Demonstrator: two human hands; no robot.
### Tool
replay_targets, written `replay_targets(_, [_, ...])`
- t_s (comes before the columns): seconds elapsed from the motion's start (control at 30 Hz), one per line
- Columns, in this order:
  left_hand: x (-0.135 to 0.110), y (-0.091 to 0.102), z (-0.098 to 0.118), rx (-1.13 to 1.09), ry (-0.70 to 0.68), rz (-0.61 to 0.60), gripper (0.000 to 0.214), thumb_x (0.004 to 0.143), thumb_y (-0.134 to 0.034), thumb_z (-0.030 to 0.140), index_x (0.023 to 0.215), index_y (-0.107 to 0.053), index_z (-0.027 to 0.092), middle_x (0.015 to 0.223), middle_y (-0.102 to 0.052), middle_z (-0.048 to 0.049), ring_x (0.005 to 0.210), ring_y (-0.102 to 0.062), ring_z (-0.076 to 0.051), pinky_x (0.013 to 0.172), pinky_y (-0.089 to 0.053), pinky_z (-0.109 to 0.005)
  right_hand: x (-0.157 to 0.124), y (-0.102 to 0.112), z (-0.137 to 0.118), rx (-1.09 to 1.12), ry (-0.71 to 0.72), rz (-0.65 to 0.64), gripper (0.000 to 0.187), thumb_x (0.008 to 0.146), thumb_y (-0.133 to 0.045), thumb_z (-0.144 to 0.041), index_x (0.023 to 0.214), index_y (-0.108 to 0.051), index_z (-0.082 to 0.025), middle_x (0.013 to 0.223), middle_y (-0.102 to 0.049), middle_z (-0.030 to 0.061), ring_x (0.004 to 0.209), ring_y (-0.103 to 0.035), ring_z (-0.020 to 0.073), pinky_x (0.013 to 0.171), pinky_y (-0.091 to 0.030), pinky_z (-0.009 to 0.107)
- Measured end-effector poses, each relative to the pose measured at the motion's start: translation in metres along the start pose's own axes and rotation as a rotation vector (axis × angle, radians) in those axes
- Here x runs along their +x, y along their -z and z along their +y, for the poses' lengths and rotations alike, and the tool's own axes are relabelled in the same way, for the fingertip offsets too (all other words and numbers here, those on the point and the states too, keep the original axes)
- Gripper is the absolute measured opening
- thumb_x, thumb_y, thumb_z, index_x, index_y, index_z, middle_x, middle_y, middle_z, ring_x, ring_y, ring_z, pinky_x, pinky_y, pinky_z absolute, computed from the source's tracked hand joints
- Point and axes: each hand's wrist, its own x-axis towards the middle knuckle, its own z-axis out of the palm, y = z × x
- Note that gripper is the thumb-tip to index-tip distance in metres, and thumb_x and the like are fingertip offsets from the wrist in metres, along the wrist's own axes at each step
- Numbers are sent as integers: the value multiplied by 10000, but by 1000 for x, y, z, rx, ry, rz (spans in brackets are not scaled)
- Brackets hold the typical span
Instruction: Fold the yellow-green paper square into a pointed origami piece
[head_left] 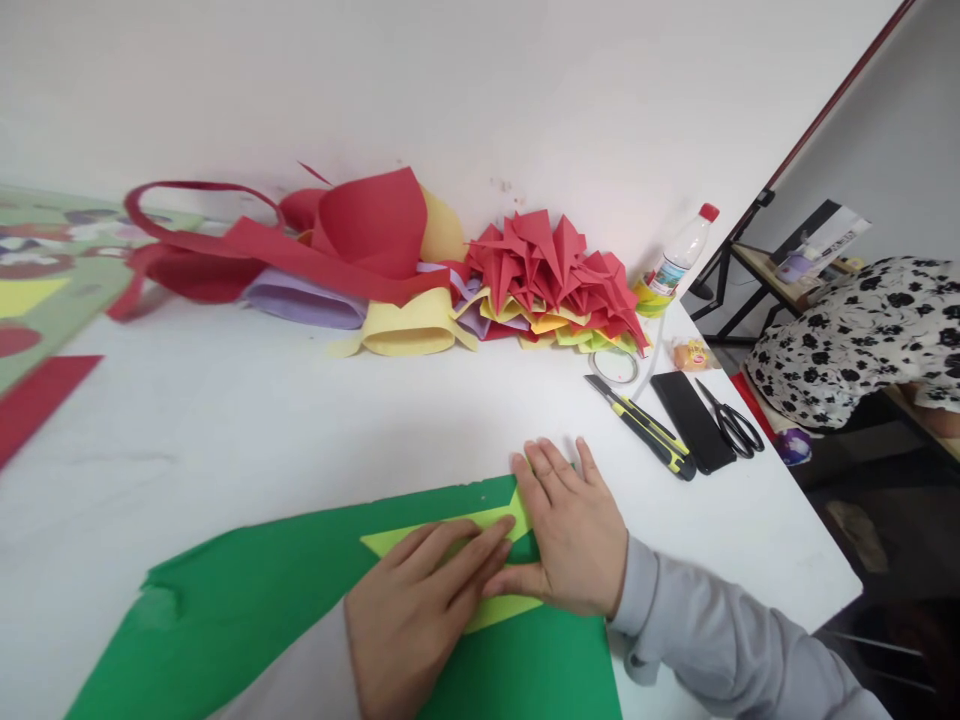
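Observation:
A yellow-green paper star (480, 518) lies on a large green sheet of paper (247, 600) at the table's near side. My left hand (420, 610) rests on the star with its fingers stretched out, hiding its middle. With fingers and thumb spread, my right hand (577, 540) presses on the right part of the star and the green sheet. The fingertips of my left hand come close to my right thumb. Several points of the star show around the hands. The green sheet has a crumpled, torn left corner.
Red, purple and yellow paper pieces (375, 230) and red folded paper spikes (555, 260) line the wall. Rightward lie a tape roll (615, 367), utility knife (645, 430), black flat case (694, 422), scissors (731, 420) and bottle (675, 265). A person in floral clothing (847, 340) is beyond.

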Motion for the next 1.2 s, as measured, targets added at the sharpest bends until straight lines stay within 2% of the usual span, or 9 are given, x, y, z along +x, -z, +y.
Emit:
replay_targets(0.1, [0,0,0,50,-8,13,351,975,-361,76,1116,-677,138,1224,-690,-80,1008,-577,-241,842,-504,-383,1,3,10,116,-73,94,661,973,-417,-541,1451,-399,-85,1454,-500,172,1417,-361,315,1186,-192,595])
replay_targets(0.17, [0,0,0,73,-12,17,371,955,-361,42,1118,-679,142,1233,-686,-83,1011,-584,-225,852,-515,-371,2,3,19,193,-199,267,460,1001,-391,-360,1379,-489,-116,1373,-576,152,1354,-448,289,1152,-309,548])
replay_targets(0.27, [-1,-1,0,53,-10,23,382,927,-379,20,1112,-688,148,1239,-685,-83,1015,-588,-216,848,-528,-364,6,0,32,321,-236,556,290,928,-435,-190,1109,-659,-151,1208,-623,150,1141,-600,242,987,-504,420])
replay_targets(0.37, [-2,-3,0,34,5,21,374,927,-390,31,1124,-685,150,1264,-676,-64,1031,-580,-221,864,-517,-368,9,-4,40,425,-280,674,236,828,-481,-105,909,-691,-174,1056,-587,118,863,-644,199,718,-576,343])
replay_targets(0.43, [-4,-4,0,23,23,19,362,929,-399,43,1132,-680,148,1274,-673,-45,1033,-577,-225,873,-503,-369,11,-6,42,412,-280,695,300,768,-484,-58,946,-697,-174,1153,-550,136,1004,-622,236,818,-562,391])
replay_targets(0.57, [-4,-4,0,18,41,26,400,890,-400,9,1130,-680,163,1260,-683,-40,1037,-591,-219,880,-489,-359,9,-4,39,410,-126,598,348,766,-509,-55,1031,-683,-201,1319,-517,137,1263,-501,282,1048,-434,484])
replay_targets(0.77, [-2,2,-10,117,108,1,438,836,-400,21,1161,-673,128,1271,-670,-89,1027,-592,-265,861,-494,-408,-3,4,21,349,49,376,152,874,-597,-231,999,-676,-200,1015,-616,96,977,-595,241,861,-508,416])
replay_targets(0.93, [-3,4,-14,101,157,5,393,837,-430,72,1140,-675,121,1264,-661,-117,1031,-592,-286,831,-507,-427,-11,6,9,142,-65,174,426,755,-769,-507,968,-633,-165,936,-573,90,881,-548,261,754,-499,405])
replay_targets(1.2, [-5,1,-28,86,33,54,280,932,-424,97,1027,-687,121,1134,-709,-128,907,-611,-245,739,-538,-394,-6,8,14,209,-174,112,420,635,-877,-354,821,-534,-199,851,-583,23,816,-554,227,725,-467,366])
